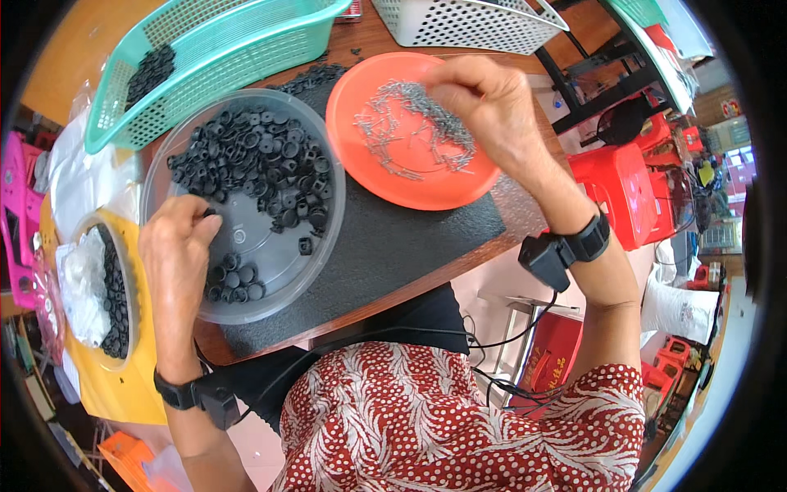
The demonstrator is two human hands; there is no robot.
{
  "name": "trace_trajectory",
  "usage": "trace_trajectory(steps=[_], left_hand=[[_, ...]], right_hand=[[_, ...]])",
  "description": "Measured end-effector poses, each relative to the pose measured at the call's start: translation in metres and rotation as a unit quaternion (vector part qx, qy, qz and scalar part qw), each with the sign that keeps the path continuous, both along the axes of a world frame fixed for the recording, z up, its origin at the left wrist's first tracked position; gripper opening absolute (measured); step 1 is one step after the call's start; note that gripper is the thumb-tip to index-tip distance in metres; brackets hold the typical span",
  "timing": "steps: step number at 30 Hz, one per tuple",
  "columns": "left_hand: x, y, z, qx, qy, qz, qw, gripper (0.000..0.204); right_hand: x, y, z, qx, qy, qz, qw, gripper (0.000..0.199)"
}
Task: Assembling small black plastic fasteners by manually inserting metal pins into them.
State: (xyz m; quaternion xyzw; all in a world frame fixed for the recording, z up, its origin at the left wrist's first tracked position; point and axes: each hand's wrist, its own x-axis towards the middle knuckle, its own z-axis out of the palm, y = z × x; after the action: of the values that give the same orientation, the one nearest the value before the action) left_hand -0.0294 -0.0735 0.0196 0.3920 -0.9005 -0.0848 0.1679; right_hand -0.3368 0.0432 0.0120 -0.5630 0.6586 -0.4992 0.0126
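The left hand (176, 246) is reaching into the shallow round clear plastic tray (168, 148), its grip narrowed to a pinch: thumb and forefinger are closing on one of the small black round rubber caps (262, 160), though the cap itself is mostly hidden under the fingertips, so I cannot tell whether it is truly held. The main heap of caps is lying beyond the grip, toward the tray's far side, with a smaller cluster just below the fingertips near the near rim.

The right hand (492, 107) is hovering over the flat round orange plastic plate (361, 164), fingers bunched in a narrow pinch over the scatter of thin silver metal pins (418, 127). Whether a pin is between the fingertips is not clear.

Done well, in my judgement, each pinch should be taking a single piece, lifting straight up so neighbours are not dragged over the rim.

As for room: the tray's near rim is overhanging the edge of the wooden bench (459, 262) close under the left wrist, so downward pressure there could tip it. The plate is sitting on a dark mat (393, 246), just beside the tray. Beyond the left grip a teal slotted plastic basket (246, 49) is crowding the tray's far rim; beyond the right grip a white perforated basket (475, 25) is standing near. Open mat is lying between the two hands.
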Motion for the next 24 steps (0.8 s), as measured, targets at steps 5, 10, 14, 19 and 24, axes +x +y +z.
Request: trace_trajectory(steps=[5,10,14,19,24], left_hand=[[0.016,0.011,0.004,0.268,0.238,0.063,0.932,0.019],[0.02,0.032,0.008,0.371,0.381,0.054,0.845,0.024],[0.024,0.04,0.008,0.38,0.382,0.025,0.842,0.024],[0.021,0.053,0.013,0.39,0.406,0.025,0.826,0.024],[0.021,0.057,0.009,0.407,0.416,0.015,0.813,0.025]], right_hand=[[0.017,0.025,0.002,0.14,0.092,0.087,0.982,0.011],[0.023,0.029,-0.005,0.149,0.203,0.131,0.959,0.008],[0.021,0.03,-0.016,0.172,0.28,0.086,0.94,0.007],[0.022,0.031,-0.017,0.161,0.297,0.037,0.94,0.007],[0.023,0.033,-0.017,0.194,0.286,0.08,0.935,0.009]])
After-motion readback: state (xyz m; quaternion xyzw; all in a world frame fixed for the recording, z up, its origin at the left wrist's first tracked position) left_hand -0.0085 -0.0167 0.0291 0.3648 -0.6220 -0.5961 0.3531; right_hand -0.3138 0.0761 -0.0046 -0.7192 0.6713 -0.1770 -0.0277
